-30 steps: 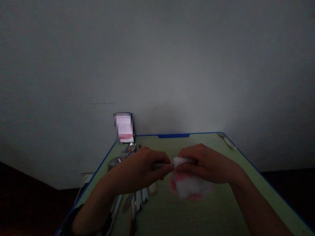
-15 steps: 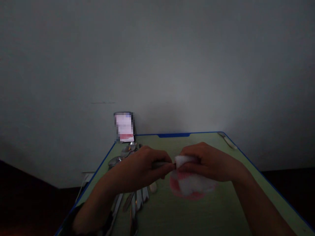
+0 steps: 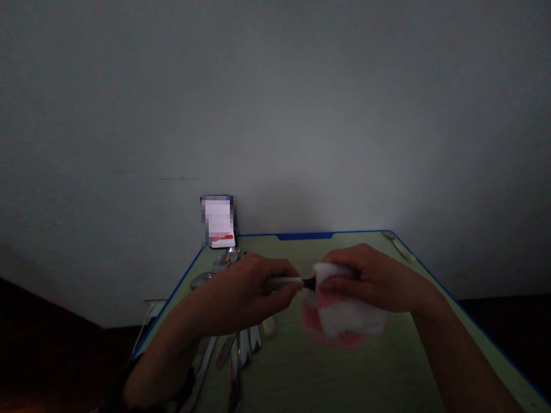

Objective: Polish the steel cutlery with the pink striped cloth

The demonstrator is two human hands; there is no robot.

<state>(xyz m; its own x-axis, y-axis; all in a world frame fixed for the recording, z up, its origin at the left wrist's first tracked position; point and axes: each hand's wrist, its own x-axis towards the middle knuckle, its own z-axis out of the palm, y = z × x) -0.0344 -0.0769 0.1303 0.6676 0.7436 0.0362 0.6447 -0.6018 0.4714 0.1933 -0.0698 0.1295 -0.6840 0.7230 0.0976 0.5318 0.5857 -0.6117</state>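
Observation:
My left hand (image 3: 253, 289) is closed around the pale handle of a piece of cutlery (image 3: 284, 282), held level above the table. Its dark metal neck runs into a pink and white cloth (image 3: 350, 318), which covers the far end, so its kind is hidden. Thumb and fingers of my right hand (image 3: 379, 281) pinch the cloth around that end, and the loose part hangs below. Under and beside my left forearm lie several metal spoons (image 3: 201, 280) and other cutlery with their handles (image 3: 235, 361) toward me.
The green table (image 3: 327, 378) has a blue edge and stands against a grey wall (image 3: 301, 115). A lit phone (image 3: 219, 221) leans upright at the back left corner. Another pale-handled utensil (image 3: 402, 248) lies at the back right corner.
My right hand and the cloth have shifted slightly to the right, away from my left hand. More of the metal neck now shows between them.

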